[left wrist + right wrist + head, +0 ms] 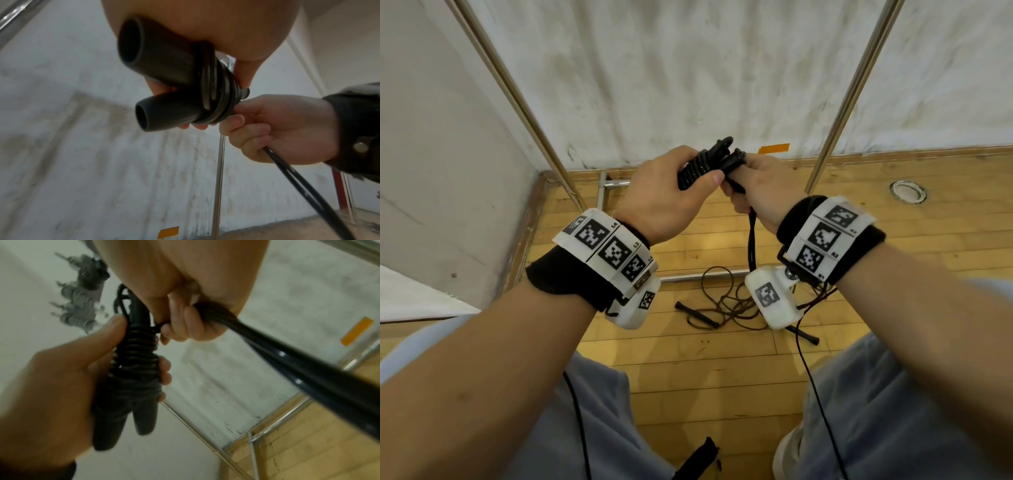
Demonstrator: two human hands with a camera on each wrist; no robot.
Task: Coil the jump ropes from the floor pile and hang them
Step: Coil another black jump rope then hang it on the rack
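Note:
My left hand (671,192) grips two black jump rope handles (164,81) held side by side, with black cord wound in several turns around them (133,353). My right hand (760,185) is curled round the loose end of that cord (298,183), right beside the wound bundle (705,164). A doubled strand (751,236) hangs down from the right fist. Both hands are at chest height in front of a white wall. On the wooden floor below lies a tangled brown rope with black handles (726,308).
Two metal rack uprights (527,106) (852,92) rise left and right, with base bars (685,275) on the floor. Orange tape (774,149) sticks to the wall base. A round floor socket (907,192) sits at right. Other coiled ropes (82,293) hang on the wall.

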